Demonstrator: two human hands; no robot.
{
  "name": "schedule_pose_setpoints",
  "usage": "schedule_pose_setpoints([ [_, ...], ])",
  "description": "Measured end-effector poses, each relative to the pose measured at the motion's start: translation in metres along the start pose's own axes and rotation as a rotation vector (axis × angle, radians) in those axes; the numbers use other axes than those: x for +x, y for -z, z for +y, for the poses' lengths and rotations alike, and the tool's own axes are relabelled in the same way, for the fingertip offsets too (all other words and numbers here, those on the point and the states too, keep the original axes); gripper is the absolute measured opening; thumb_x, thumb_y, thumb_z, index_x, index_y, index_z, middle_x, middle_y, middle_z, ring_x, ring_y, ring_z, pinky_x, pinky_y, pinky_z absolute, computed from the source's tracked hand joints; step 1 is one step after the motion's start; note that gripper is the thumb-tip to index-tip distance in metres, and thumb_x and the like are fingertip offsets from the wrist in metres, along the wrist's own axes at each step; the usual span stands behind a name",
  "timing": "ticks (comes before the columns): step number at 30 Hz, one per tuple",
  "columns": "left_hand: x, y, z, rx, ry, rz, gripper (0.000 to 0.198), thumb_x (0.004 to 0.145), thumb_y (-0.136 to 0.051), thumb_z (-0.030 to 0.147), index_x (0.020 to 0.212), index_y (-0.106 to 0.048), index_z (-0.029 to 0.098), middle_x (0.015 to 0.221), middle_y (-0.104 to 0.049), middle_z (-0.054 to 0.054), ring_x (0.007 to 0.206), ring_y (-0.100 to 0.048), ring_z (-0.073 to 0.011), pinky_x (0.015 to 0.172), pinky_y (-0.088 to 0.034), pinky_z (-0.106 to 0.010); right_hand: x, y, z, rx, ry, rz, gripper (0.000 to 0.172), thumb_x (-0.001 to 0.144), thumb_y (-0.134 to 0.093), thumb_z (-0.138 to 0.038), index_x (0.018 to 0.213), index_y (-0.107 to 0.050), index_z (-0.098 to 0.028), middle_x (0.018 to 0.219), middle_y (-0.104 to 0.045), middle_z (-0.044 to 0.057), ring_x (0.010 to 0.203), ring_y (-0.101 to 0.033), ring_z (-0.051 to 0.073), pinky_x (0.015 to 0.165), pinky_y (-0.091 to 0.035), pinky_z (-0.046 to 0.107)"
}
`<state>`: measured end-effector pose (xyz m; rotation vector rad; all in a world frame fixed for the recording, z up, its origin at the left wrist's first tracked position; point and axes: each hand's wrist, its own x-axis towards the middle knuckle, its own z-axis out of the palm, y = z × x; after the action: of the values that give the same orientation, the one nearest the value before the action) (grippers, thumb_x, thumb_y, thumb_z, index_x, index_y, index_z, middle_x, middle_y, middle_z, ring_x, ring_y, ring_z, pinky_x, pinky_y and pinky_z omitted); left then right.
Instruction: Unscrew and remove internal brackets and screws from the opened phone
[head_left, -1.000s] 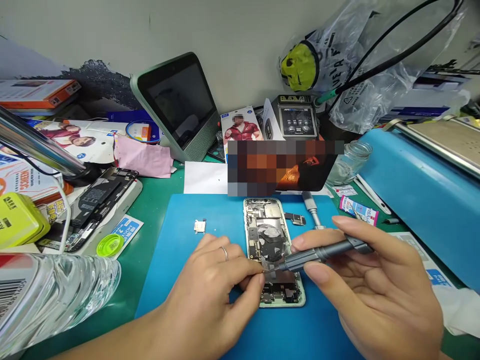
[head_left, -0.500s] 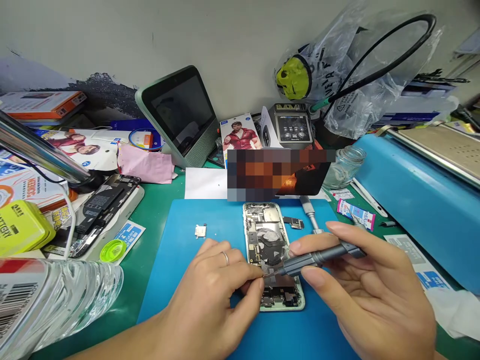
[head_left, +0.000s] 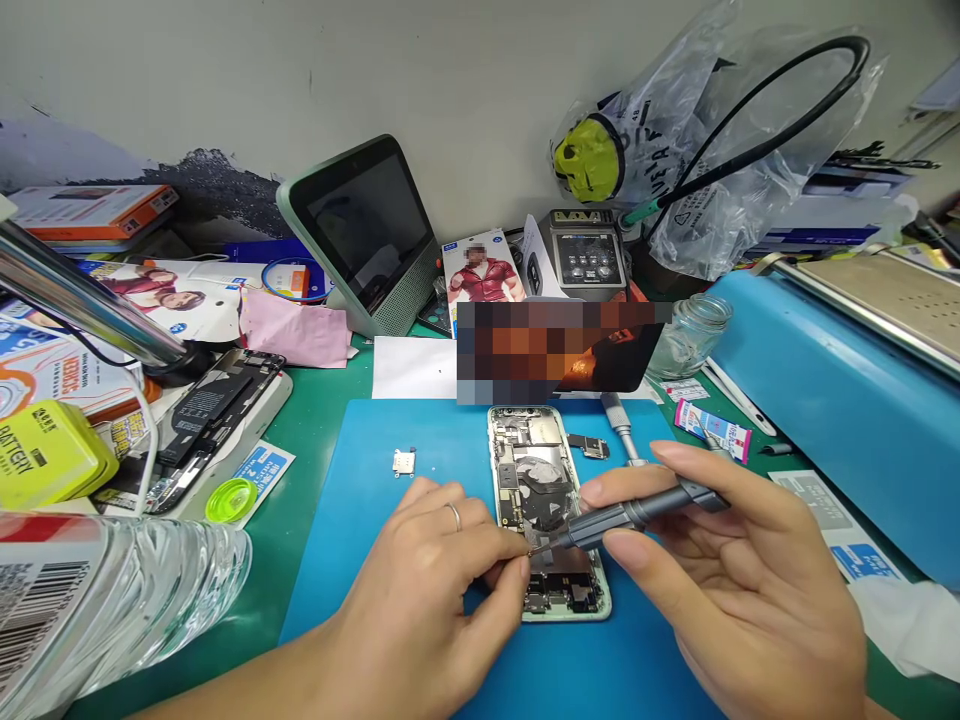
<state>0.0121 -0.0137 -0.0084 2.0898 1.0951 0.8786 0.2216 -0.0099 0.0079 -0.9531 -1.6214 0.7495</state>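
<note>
An opened phone (head_left: pixel 547 470) lies lengthwise on the blue mat (head_left: pixel 345 560), its inner parts exposed. My right hand (head_left: pixel 757 570) grips a dark grey screwdriver (head_left: pixel 622 515) between thumb and fingers, tilted so its thin tip points left over the phone's lower half. At that tip, the thumb and forefinger of my left hand (head_left: pixel 442 580) are pinched together; whatever they hold is hidden. Left of the phone sits a small silver metal part (head_left: pixel 404 462). A small dark component (head_left: pixel 589 446) lies against the phone's upper right side, near another grey screwdriver (head_left: pixel 619 415).
At the left are a clear plastic container (head_left: pixel 172 590), a yellow box (head_left: pixel 52 455) and another opened phone (head_left: pixel 202 420). A tablet-like display (head_left: pixel 367 230) stands behind. On the right are a glass jar (head_left: pixel 694 330) and a blue machine (head_left: pixel 825 400).
The whole view has shifted very slightly. Both hands keep their places at the phone, and the screwdriver stays at nearly the same tilt.
</note>
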Motion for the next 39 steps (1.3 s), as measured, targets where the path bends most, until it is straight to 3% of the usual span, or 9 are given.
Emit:
schedule_pose_setpoints([
  [30,-0.0008,0.0028,0.001,0.044,0.062,-0.049,0.016,0.095,-0.058,0.015,0.091,-0.072,0.022,0.075,-0.067,0.003,0.07,-0.053,-0.0162,0.069,-0.03,-0.037,0.0019,-0.0036,-0.0016,0.061,-0.004,0.008,0.064,0.085,-0.064,0.003,0.135,-0.058,-0.036,0.102,-0.075,-0.003,0.095,-0.074,0.01,0.085,-0.064,0.015],
  [39,-0.0008,0.0031,0.0012,0.031,0.046,-0.049,0.014,0.095,-0.058,0.014,0.087,-0.069,0.02,0.075,-0.066,0.003,0.07,-0.053,-0.0164,0.069,-0.03,-0.037,0.0006,-0.0028,-0.0007,0.063,-0.033,0.04,0.058,0.087,-0.067,-0.003,0.134,-0.06,-0.036,0.101,-0.076,0.0,0.091,-0.076,0.016,0.079,-0.068,0.024],
])
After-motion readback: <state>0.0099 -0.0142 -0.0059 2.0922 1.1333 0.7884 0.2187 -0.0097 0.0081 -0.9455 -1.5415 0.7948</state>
